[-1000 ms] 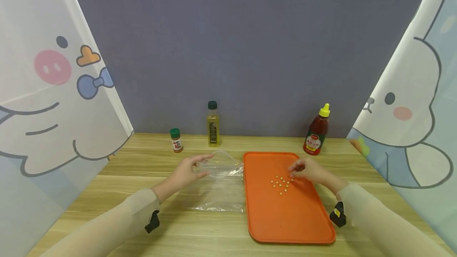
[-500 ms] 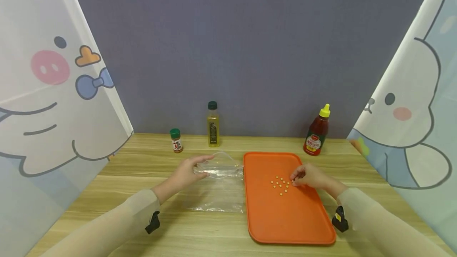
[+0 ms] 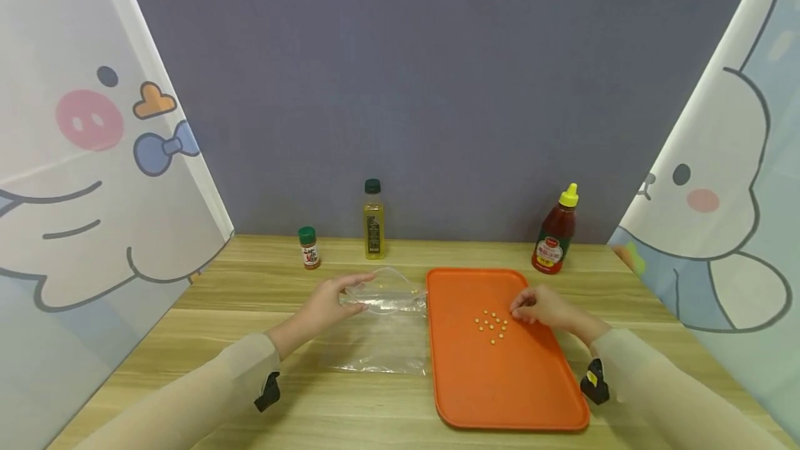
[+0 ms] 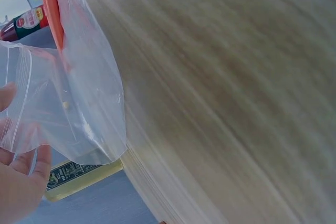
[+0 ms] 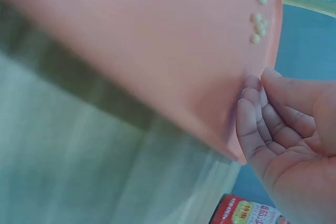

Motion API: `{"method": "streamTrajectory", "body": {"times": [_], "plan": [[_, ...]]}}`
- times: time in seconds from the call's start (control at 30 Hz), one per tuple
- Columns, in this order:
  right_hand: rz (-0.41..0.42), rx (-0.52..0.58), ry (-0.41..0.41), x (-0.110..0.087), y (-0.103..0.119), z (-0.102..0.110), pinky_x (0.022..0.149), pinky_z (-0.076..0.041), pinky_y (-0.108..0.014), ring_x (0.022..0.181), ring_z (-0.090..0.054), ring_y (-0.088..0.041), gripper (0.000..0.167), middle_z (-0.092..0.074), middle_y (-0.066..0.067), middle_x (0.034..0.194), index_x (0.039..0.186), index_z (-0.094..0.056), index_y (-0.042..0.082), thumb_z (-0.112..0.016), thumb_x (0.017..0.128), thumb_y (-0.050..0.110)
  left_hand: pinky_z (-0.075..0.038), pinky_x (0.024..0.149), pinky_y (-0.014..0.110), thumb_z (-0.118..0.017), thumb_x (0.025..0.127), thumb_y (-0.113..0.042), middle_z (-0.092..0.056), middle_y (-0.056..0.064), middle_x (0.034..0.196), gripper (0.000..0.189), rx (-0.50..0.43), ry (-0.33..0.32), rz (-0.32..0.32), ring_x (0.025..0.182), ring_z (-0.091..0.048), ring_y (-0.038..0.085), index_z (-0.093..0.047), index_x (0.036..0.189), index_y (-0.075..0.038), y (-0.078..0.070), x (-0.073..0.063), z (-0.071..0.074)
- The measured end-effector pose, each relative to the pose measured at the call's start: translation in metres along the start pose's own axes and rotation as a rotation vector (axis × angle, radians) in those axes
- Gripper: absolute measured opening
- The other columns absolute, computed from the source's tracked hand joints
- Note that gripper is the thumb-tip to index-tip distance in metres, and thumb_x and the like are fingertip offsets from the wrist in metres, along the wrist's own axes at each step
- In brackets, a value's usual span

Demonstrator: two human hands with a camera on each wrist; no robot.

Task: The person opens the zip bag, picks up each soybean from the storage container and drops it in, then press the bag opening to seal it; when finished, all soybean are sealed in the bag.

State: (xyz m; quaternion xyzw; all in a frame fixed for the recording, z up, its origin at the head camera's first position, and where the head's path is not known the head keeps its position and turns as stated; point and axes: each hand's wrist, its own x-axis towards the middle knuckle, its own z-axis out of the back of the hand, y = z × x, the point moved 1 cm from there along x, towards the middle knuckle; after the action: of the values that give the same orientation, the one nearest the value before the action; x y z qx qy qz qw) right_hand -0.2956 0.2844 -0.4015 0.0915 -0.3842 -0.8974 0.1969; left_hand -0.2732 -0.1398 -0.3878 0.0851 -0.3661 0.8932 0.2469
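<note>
My left hand [image 3: 331, 301] holds the mouth of a clear zip-lock bag [image 3: 381, 342], thumb and fingers spread apart at its rim. The bag lies on the table, and a few pale yellow soybeans [image 4: 66, 105] show through its plastic. To its right is an orange tray [image 3: 500, 387] with several more soybeans [image 3: 492, 327] scattered in its middle. My right hand [image 3: 540, 307] is at the tray's right side, thumb and fingertips brought together just right of these beans. In the right wrist view the fingertips meet low over the tray; the bean between them is hidden.
Along the back of the table stand a green-capped spice jar [image 3: 310, 250], an oil bottle [image 3: 373, 222] and a red sauce bottle [image 3: 554, 233] with a yellow cap. A grey panel [image 3: 400, 89] rises behind them, with printed cloths at both sides.
My right hand has come down slightly to the right, and its fingertips have closed on the rightmost soybean, which no longer shows on the tray. The left hand and bag have hardly moved.
</note>
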Motion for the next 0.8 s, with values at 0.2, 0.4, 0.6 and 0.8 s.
{"method": "streamTrajectory", "body": {"times": [0.2,0.4,0.6,0.8], "plan": [[0.012,-0.023,-0.08,0.008,0.009,0.005,0.055,-0.05,-0.024,0.065,-0.056,-0.012,0.012,-0.068,-0.011,0.079,0.094,-0.067,-0.01,-0.066,0.088,0.001,-0.053,0.088,0.047,-0.078,0.079,-0.01,-0.066,0.012,0.124,0.057,0.024,-0.013,-0.004,0.105,-0.064,0.03,-0.059,0.132,-0.014,0.0,0.0,0.0],[0.05,-0.072,-0.136,0.016,0.028,0.013,0.063,-0.056,-0.028,0.073,-0.064,-0.019,0.015,-0.072,-0.014,0.086,0.097,-0.069,-0.008,-0.067,0.088,0.005,-0.054,0.086,0.044,-0.078,0.078,-0.009,-0.067,0.013,0.12,0.058,0.037,-0.019,-0.033,0.103,-0.064,0.028,-0.059,0.132,-0.013,0.0,-0.001,0.001],[0.072,-0.048,-0.156,0.025,0.046,0.018,0.067,-0.057,-0.029,0.077,-0.065,-0.021,0.016,-0.072,-0.018,0.09,0.098,-0.07,-0.005,-0.068,0.089,0.008,-0.054,0.086,0.046,-0.078,0.079,-0.009,-0.066,0.014,0.122,0.057,0.039,0.007,-0.038,0.104,-0.064,0.031,-0.058,0.133,-0.011,0.001,-0.001,0.0],[0.091,-0.036,-0.176,0.039,0.072,0.017,0.071,-0.058,-0.033,0.08,-0.068,-0.019,0.017,-0.073,-0.013,0.091,0.101,-0.072,0.0,-0.069,0.09,0.013,-0.053,0.087,0.048,-0.077,0.08,-0.008,-0.065,0.014,0.125,0.057,0.021,0.017,-0.024,0.105,-0.063,0.033,-0.058,0.133,-0.01,-0.001,0.0,-0.001]]}}
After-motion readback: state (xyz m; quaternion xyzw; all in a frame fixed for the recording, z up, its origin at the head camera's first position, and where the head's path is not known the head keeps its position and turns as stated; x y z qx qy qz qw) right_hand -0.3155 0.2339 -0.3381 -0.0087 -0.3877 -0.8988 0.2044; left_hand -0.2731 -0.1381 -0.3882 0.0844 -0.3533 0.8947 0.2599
